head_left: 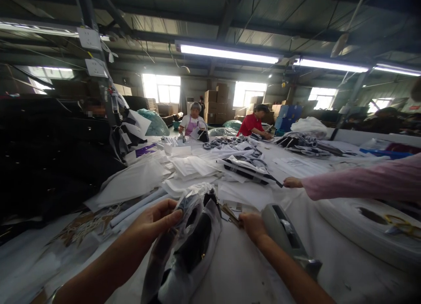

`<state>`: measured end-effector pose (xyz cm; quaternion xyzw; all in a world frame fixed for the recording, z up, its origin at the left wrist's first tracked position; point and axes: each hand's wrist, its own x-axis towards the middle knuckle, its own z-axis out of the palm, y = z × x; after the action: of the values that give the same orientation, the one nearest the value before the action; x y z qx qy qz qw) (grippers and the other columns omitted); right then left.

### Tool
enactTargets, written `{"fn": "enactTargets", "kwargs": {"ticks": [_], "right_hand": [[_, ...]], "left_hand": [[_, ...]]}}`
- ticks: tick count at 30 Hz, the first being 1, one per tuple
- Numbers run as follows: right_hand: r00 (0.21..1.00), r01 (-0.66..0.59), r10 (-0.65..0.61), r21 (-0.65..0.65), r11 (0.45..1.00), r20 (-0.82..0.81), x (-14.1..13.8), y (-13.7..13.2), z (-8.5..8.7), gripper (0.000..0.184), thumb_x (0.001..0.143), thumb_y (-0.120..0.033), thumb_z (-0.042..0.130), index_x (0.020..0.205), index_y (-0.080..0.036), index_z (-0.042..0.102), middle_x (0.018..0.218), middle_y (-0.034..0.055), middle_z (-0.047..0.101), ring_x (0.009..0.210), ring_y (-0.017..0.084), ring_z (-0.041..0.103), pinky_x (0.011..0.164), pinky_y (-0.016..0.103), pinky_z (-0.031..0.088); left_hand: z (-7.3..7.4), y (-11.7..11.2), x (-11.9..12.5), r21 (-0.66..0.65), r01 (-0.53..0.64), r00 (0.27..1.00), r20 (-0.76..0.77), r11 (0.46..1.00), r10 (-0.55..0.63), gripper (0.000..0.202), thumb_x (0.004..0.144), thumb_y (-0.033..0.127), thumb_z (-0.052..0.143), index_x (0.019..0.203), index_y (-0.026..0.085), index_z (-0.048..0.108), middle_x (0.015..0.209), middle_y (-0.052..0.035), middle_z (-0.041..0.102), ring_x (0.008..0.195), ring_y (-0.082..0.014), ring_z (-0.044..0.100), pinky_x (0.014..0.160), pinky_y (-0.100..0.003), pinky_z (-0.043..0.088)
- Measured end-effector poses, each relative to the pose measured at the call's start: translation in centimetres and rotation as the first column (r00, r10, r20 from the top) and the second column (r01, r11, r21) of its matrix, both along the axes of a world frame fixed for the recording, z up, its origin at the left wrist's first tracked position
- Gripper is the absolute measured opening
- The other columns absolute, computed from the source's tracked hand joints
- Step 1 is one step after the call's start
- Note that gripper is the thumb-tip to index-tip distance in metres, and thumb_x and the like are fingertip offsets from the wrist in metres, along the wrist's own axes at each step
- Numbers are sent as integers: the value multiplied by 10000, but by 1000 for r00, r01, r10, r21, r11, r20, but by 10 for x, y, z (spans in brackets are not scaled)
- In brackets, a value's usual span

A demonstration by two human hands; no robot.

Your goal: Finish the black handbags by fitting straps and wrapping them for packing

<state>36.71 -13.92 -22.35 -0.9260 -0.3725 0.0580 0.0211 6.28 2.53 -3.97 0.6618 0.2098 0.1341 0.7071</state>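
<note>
Plastic wrap (198,191) in outstretched left hand (154,221)

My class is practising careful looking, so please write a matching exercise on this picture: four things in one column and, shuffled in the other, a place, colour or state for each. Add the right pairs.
Column one
1. Wearer's left hand
2. Large white roll
3. Co-worker's sleeve
4. Tape dispenser

Column two
A. Pink
B. Grey, beside the wearer's right hand
C. Holding clear plastic
D. Lying flat, a yellow item on top

Right pairs: 1-C, 2-D, 3-A, 4-B
</note>
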Motion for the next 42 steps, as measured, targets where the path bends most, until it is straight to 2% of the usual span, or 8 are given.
{"fn": "enactTargets", "kwargs": {"ticks": [6, 15, 19, 23, 27, 32, 37, 42], "right_hand": [[999, -8, 11, 88, 996, -38, -11, -14, -4, 235, 966, -382, 585, 1022, -170, 669, 1058, 53, 690, 994, 206, 655, 907, 431, 531], [986, 99, -77, 147, 984, -148, 9, 12, -16, 231, 934, -338, 640, 1086, -165, 652, 1169, 71, 655, 1069, 232, 629, 933, 457, 523], [963, 129, -75, 197, 972, -260, 16, 12, -11, 227, 935, -340, 638, 1079, -165, 653, 1141, 66, 664, 1022, 220, 644, 904, 442, 536], [931, 160, -24, 346, 924, -364, 13, 5, -1, 222, 931, -371, 639, 1001, -163, 670, 1035, 39, 685, 945, 209, 659, 852, 401, 545], [885, 176, 125, 570, 802, -449, -9, -6, 22, 331, 957, -433, 560, 1042, -136, 676, 892, 26, 683, 823, 193, 656, 770, 352, 531], [778, 149, 384, 739, 657, -498, -72, -23, 79, 468, 910, -570, 537, 1002, -155, 732, 726, 15, 633, 681, 159, 570, 610, 265, 441], [538, 70, 587, 725, 685, -606, -132, -24, 134, 371, 859, -511, 652, 957, -175, 775, 592, -21, 560, 496, 86, 395, 465, 233, 268], [458, 102, 666, 780, 618, -588, -152, 2, 156, 390, 847, -521, 665, 806, -147, 766, 571, -31, 502, 532, 89, 407, 513, 240, 276]], "left_hand": [[1, -2, 2, 17, 5, 1000, 8, 1000, -5, 460, 741, 560, 753, 1012, 193, 694, 916, -55, 714, 865, -253, 655, 747, -304, 470], [1, -5, 4, 22, 35, 999, -2, 999, -35, 416, 756, 547, 746, 941, 182, 670, 887, -34, 701, 858, -221, 643, 742, -265, 470], [1, -5, 3, 41, 8, 1000, -12, 999, -8, 451, 739, 561, 752, 977, 187, 671, 933, -51, 710, 923, -266, 663, 797, -313, 492], [3, -5, 1, 56, -1, 1000, -17, 998, 2, 448, 742, 567, 750, 967, 188, 674, 899, -45, 707, 862, -247, 666, 752, -305, 488], [4, -4, -2, 71, -14, 1000, 0, 997, 14, 432, 747, 568, 746, 950, 191, 684, 906, -43, 704, 851, -232, 655, 733, -285, 479], [2, -3, 0, 44, -16, 1000, 11, 999, 16, 408, 756, 529, 764, 940, 174, 680, 854, -36, 696, 751, -177, 619, 670, -247, 443], [3, -7, 3, 86, -35, 999, 18, 996, 33, 413, 745, 525, 779, 934, 165, 704, 869, -42, 709, 827, -191, 619, 771, -265, 438], [9, -17, 2, 135, -28, 1000, 13, 990, 26, 413, 745, 523, 780, 946, 170, 706, 859, -26, 707, 876, -208, 619, 801, -279, 436]]}}
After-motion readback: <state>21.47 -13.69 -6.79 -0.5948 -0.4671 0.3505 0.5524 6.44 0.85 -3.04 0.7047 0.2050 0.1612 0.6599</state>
